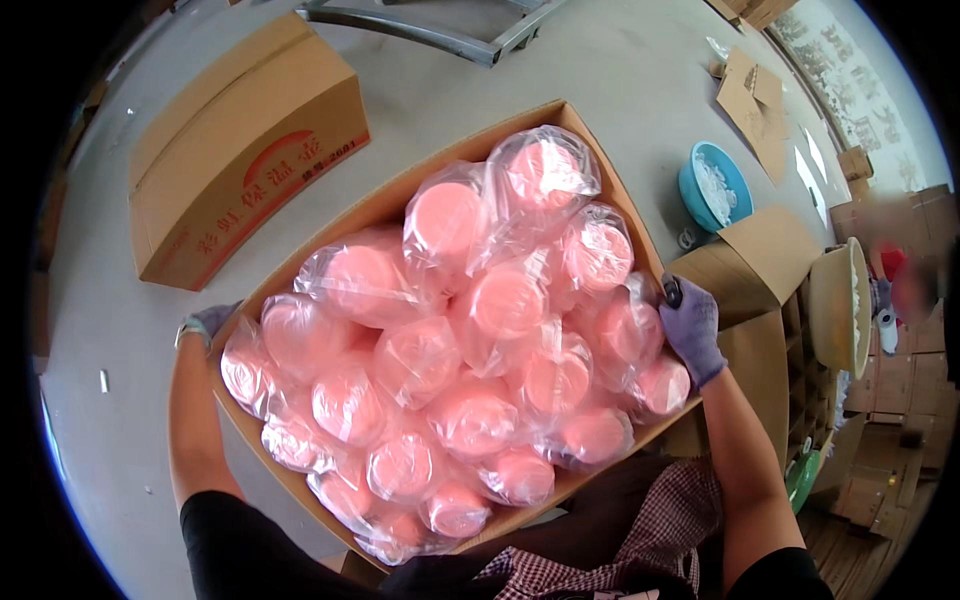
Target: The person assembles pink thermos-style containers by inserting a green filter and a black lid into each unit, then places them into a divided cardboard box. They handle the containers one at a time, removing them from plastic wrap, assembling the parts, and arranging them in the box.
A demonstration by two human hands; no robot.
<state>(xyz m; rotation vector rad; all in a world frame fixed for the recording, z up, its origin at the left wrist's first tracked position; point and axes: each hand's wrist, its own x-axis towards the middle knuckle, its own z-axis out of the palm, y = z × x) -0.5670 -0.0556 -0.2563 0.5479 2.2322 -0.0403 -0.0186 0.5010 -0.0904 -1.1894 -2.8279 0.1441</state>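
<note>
An open cardboard carton point(612, 178) is between my hands, tilted in front of my body. It is packed with several round pink plastic-looking pieces point(508, 303), each wrapped in a clear plastic bag. My left hand point(207, 322), gloved, is at the carton's left corner; its fingers are mostly hidden behind the wall. At the right side my right hand point(692, 325), in a purple glove, is closed on the carton's edge, with a small dark thing showing by its fingertips.
A closed carton point(235, 150) with red print stands on the grey floor, far left. Metal framework point(440, 35) lies beyond. To the right are a blue basin point(716, 187) of clear pieces, an open carton with dividers point(765, 340), a cream tub point(838, 310) and another person point(890, 262).
</note>
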